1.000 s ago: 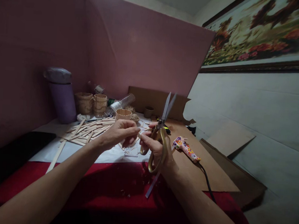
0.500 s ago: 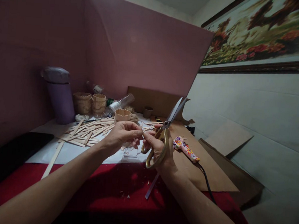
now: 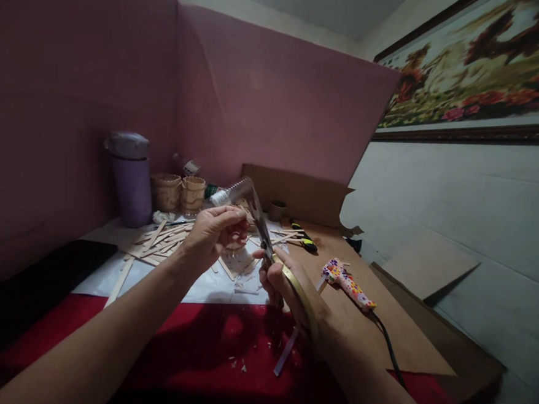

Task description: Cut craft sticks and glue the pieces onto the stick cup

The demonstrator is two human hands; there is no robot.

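My right hand (image 3: 291, 290) grips a pair of scissors (image 3: 287, 271) by its gold handles. The metal blades point up and away, toward my left hand. Beside the blades, my left hand (image 3: 219, 232) is closed in a pinch; whatever lies between its fingertips is too small to make out. Behind and left of that hand, flat wooden sticks (image 3: 162, 244) lie in a loose pile on a white sheet (image 3: 199, 289). A clear plastic bottle (image 3: 233, 192) lies just beyond my left fingers.
A purple tumbler (image 3: 132, 186) and two wooden cups (image 3: 192, 195) stand at the back left. On the cardboard (image 3: 380, 333) at right lies a flower-patterned glue gun (image 3: 349, 286) with a black cord. A yellow-black cutter (image 3: 306, 241) is behind it. Scraps dot the red cloth (image 3: 185, 356).
The scissors have turned in my right hand from upright to pointing toward my left hand, and the two hands have moved apart. The whole view has shifted slightly.
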